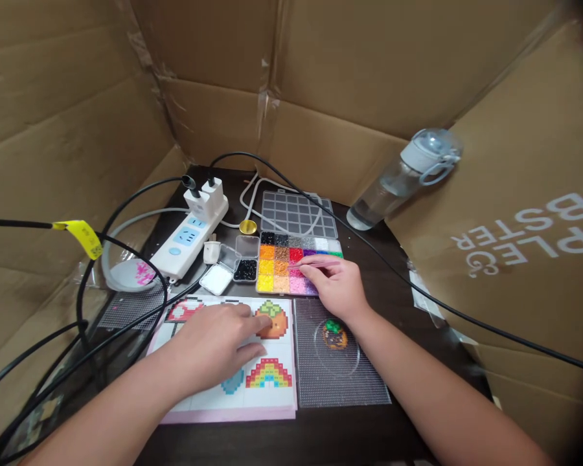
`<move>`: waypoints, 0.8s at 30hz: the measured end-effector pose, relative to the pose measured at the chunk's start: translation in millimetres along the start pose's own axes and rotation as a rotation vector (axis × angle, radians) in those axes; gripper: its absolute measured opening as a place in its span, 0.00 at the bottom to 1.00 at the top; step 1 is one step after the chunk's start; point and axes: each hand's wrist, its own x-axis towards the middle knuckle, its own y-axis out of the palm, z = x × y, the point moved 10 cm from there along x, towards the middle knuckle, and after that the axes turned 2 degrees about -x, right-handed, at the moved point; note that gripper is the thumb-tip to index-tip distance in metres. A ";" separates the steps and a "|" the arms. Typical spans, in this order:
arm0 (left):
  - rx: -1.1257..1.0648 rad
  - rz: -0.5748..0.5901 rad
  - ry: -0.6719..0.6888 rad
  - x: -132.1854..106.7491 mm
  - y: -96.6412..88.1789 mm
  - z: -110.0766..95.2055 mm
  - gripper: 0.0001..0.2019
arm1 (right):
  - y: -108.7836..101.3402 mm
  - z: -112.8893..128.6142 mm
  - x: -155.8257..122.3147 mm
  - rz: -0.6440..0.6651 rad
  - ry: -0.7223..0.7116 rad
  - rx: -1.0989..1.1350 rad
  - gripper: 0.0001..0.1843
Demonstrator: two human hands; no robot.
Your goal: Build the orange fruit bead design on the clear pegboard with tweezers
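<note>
My left hand (218, 346) lies on the printed pattern sheet (189, 408), fingers stretched, with the index fingertip on the orange fruit picture (274, 327). Below that picture is a rainbow pattern (269, 375). My right hand (337, 285) is closed on pink tweezers (315, 263), whose tips reach over the compartments of the bead box (266, 283), near the orange and red beads. Whether a bead is between the tips is too small to tell. Under my right wrist, a clear pegboard (340, 388) carries a partly filled orange fruit with green leaves (334, 334).
Small boxes hold black beads (245, 270) and white beads (216, 279). A white power strip (187, 236) stands left, with black cables (126, 243) looping nearby and one crossing above the bead box. A water bottle (398, 181) stands back right. Cardboard walls (340, 77) surround the table.
</note>
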 end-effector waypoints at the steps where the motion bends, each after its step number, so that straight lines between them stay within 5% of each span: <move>1: -0.005 0.001 -0.001 0.0 0.2 0.2 0.14 | -0.7 -1.6 0.4 -0.004 0.010 0.008 0.05; 24: 0.012 -0.033 0.001 -0.4 1.0 0.8 0.16 | 10.7 -9.0 2.9 0.038 0.077 0.047 0.07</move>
